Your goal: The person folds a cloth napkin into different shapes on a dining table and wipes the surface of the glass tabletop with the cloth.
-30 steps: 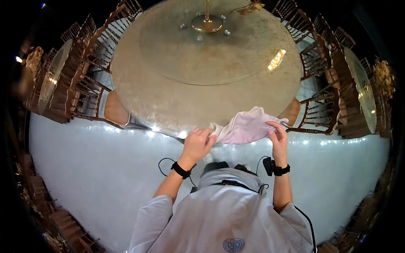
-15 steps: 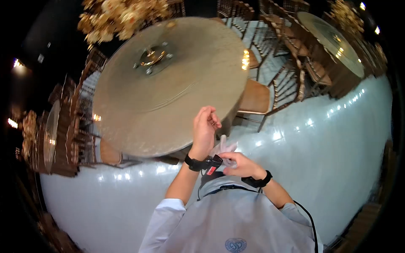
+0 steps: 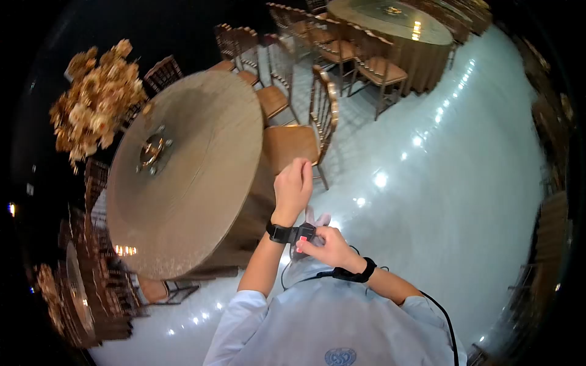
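Note:
My left hand (image 3: 293, 188) is raised in front of my body, its fingers bent together; nothing shows in it. On that wrist sits a black strap with a small black device (image 3: 304, 233). My right hand (image 3: 327, 247) is closed beside the device, its thumb at the red patch. A pale pink cloth (image 3: 319, 219) shows partly behind my right hand, bunched up and mostly hidden. The round table (image 3: 189, 177) stands to the left of both hands, apart from them.
A chair (image 3: 292, 145) with a brown seat stands just beyond my left hand. Golden flowers (image 3: 97, 100) rise over the table's far left. Another round table (image 3: 397, 21) with chairs is at the back. Shiny pale floor (image 3: 452, 201) stretches to the right.
The view has turned right, so the table now lies further left. The cloth, spread between both hands earlier, is bunched by my right hand, which has come to the device on my left wrist.

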The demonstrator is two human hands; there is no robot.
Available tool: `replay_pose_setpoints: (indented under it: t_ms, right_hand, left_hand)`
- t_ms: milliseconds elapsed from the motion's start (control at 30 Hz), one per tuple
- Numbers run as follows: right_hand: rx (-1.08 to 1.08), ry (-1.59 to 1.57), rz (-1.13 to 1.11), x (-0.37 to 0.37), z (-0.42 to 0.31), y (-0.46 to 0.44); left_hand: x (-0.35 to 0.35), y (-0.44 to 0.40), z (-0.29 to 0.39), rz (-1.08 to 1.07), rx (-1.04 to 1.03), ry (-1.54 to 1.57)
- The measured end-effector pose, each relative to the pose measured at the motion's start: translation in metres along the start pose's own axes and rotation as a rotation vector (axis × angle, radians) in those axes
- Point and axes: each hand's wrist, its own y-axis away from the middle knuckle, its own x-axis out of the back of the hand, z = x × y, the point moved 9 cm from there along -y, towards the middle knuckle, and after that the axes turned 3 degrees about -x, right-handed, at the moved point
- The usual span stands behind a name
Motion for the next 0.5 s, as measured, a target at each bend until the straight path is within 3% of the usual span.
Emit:
replay_pose_setpoints:
  t_ms: [33,167,233,267,300,333,367,467,500]
  right_hand:
    - [-0.01,0.035,0.05,0.012,0.004,0.004]
    - [0.099,0.001,0.126,0.046,-0.011,0.022]
    - [0.176,0.111,0.111,0.065,-0.013,0.028]
    - [0.072,0.265,0.137,0.08,0.006,0.032]
    - [-0.033,0.421,0.146,0.094,0.025,0.036]
    - [-0.111,0.291,0.162,0.108,0.023,0.045]
    - [-0.084,0.12,0.168,0.12,0.026,0.049]
    - [0.067,0.14,0.419,0.186,0.041,0.073]
    - [0.053,0.081,0.461,0.208,0.051,0.084]
  left_hand:
    - [-0.014,-0.002,0.008,-0.018,-0.028,0.022]
    - [-0.084,-0.001,0.014,-0.213,0.21,0.386]
    - [-0.127,0.003,0.011,-0.292,0.289,0.591]
    - [-0.145,0.003,0.02,-0.362,0.351,0.711]
    - [-0.162,0.001,0.027,-0.431,0.324,0.726]
    - [-0.174,-0.004,0.045,-0.48,0.298,0.776]
    - [-0.178,-0.012,0.067,-0.53,0.28,0.814]
    - [-0.18,-0.046,0.153,-0.6,0.104,0.837]
    - [-0.172,-0.057,0.195,-0.626,-0.145,0.814]
